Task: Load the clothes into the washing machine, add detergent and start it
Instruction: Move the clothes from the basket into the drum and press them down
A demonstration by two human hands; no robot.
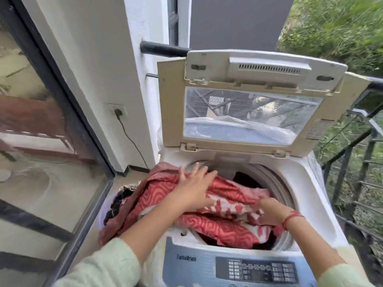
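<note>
cloth in washer opening | basket left | lid upright behind

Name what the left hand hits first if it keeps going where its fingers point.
The left hand, flat on the red patterned cloth, points away from the person. Straight on, it would probably meet the tub's back rim first, below the open lid; depth unclear.

The white top-loading washing machine stands before me, its lid raised upright at the far side. A red patterned cloth lies bunched across the left rim of the drum, half inside, half trailing off leftward.
</note>
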